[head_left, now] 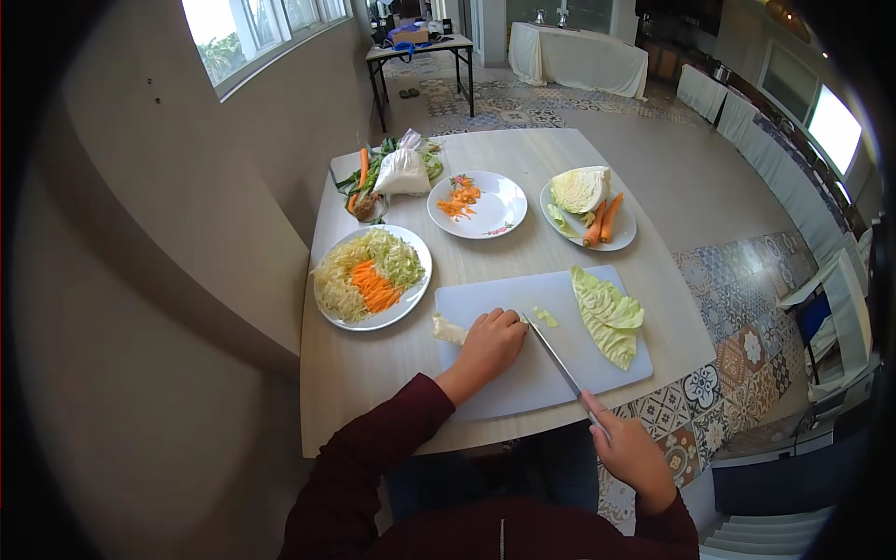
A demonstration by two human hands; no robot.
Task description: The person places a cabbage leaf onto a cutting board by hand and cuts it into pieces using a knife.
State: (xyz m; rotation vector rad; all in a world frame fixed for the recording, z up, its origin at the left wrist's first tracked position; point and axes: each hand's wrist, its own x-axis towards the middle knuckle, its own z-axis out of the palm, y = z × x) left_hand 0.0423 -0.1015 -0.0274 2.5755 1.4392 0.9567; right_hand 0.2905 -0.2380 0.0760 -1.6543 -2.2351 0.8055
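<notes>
Both hands work over a white cutting board (499, 403), which lies on the near part of the desk (679, 338). The left hand (495, 342) is closed, with bent fingers, over a pale cabbage roll (449, 329); one end of this roll comes out on the left side of the hand. The right hand (629, 450) is gripping the handle of a knife (558, 362). The blade goes diagonally across the board, and its tip is just beside the fingers of the left hand. If the edge touches the roll, I cannot tell.

To the right of the blade there are some small cabbage pieces (546, 318), and farther right a large cabbage leaf (609, 319) lies on the board. Near the left corner of the board stands a plate (417, 292) with shredded cabbage (338, 269) and carrot strips (375, 287). Behind the board, a middle plate (504, 200) holds orange shreds (457, 199). A right plate (627, 224) carries a cut cabbage (580, 190) and carrots (611, 218). At the far left, a plastic bag (402, 174) with white content is beside more vegetables (364, 168).
</notes>
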